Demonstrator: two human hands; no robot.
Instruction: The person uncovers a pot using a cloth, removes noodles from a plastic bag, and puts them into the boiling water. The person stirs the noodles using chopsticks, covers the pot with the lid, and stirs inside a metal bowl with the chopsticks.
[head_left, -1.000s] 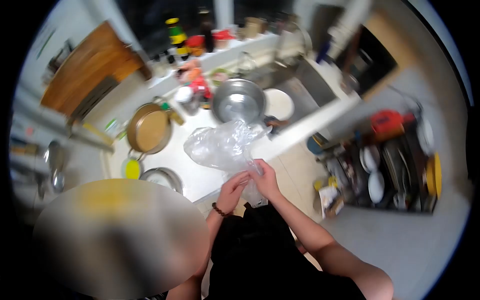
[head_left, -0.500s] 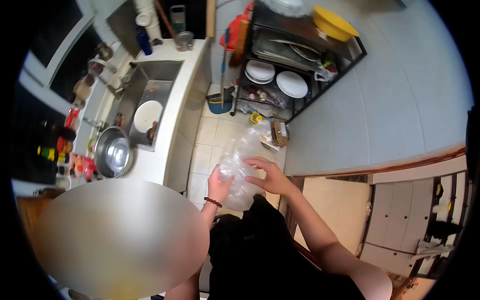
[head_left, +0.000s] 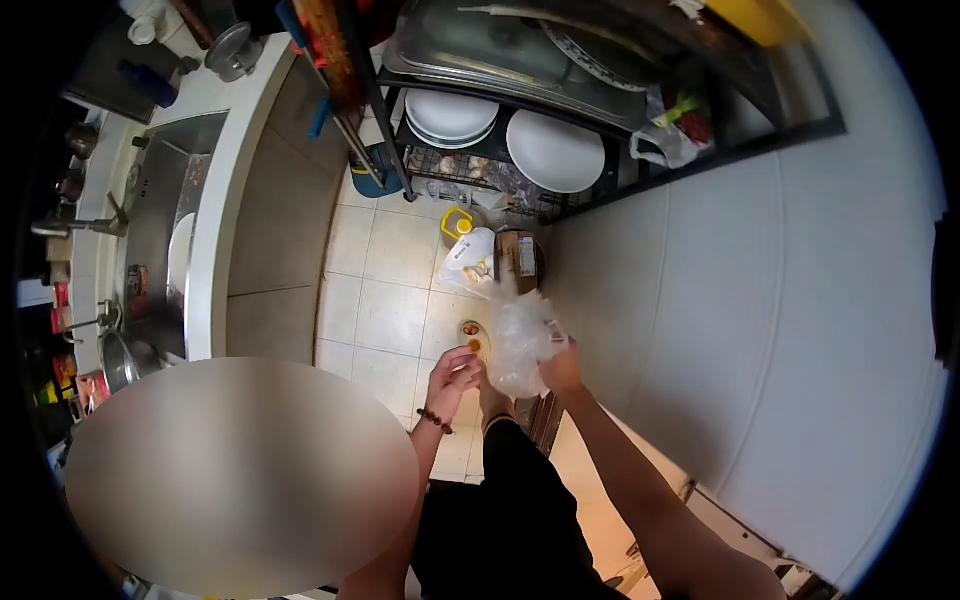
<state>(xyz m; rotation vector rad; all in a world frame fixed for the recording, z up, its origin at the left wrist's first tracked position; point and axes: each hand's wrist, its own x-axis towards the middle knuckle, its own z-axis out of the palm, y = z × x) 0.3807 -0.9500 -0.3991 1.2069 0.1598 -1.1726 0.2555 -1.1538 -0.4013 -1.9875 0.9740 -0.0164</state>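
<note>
My right hand [head_left: 562, 368] is closed around the side of a clear, crumpled plastic bag [head_left: 522, 345], which hangs over the floor. My left hand [head_left: 453, 380], with a dark bead bracelet [head_left: 434, 420] at the wrist, is just left of the bag and apart from it. Its fingers are slightly bent and spread, with nothing visible in them. Beyond the bag stand a cardboard box [head_left: 516, 258], a white plastic bag [head_left: 470, 258] with pale items in it and a yellow-capped jug [head_left: 458, 226].
A dark shelf rack ahead carries white plates [head_left: 555, 150] and a glass-like tray [head_left: 470, 60]. To the left runs a counter [head_left: 232, 150] with a sink [head_left: 165, 190]. A wall [head_left: 700, 290] rises on the right. A large blurred oval [head_left: 240, 470] hides the lower left.
The view has moved forward and down toward the rack. My left hand has come off the clear bag, and my right hand now grips it, farther right.
</note>
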